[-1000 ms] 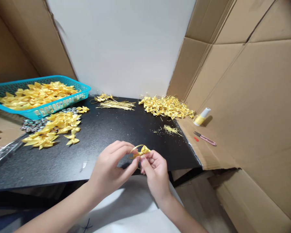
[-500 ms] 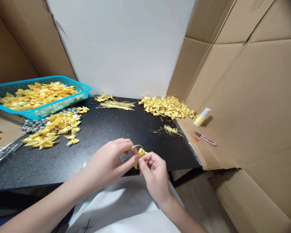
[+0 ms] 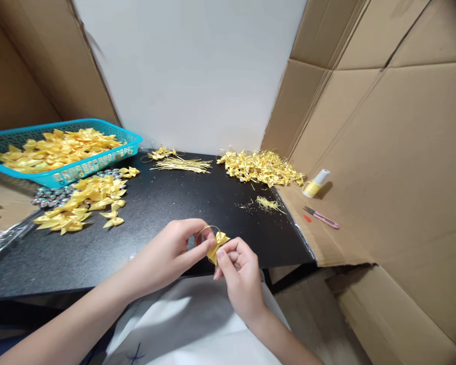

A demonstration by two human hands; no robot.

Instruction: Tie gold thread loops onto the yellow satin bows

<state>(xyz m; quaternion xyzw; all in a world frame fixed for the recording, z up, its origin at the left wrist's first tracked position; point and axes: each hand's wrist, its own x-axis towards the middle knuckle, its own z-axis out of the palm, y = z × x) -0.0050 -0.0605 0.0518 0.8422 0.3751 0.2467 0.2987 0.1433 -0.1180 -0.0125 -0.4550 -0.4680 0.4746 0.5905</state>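
Head view: black tabletop (image 3: 167,203) stretches from near edge to far yellow pile (image 3: 260,168); cardboard panel (image 3: 395,152) bounds right side, teal perforated basket (image 3: 91,165) far left. Left hand (image 3: 177,247) extends from left, curved, thumb and fingertips pinching yellow bow (image 3: 222,238) by near edge. Right hand (image 3: 241,271), fingers curled, pinches bow's right side. Bow glossy, ribbon-like; thin cord loop (image 3: 210,226) arcs over left fingertips.

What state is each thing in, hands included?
Left hand: pinching yellow satin bow
Right hand: pinching bow
Bow: held, tilted
Thin yellow cord: looped near bow
Turquoise perforated plastic basket: upright, holding yellow satin pieces
White cylindrical spool: standing on end
Pink-handled metal snips: lying flat, blade opening unclear
Straight thin yellow strands: loosely bundled
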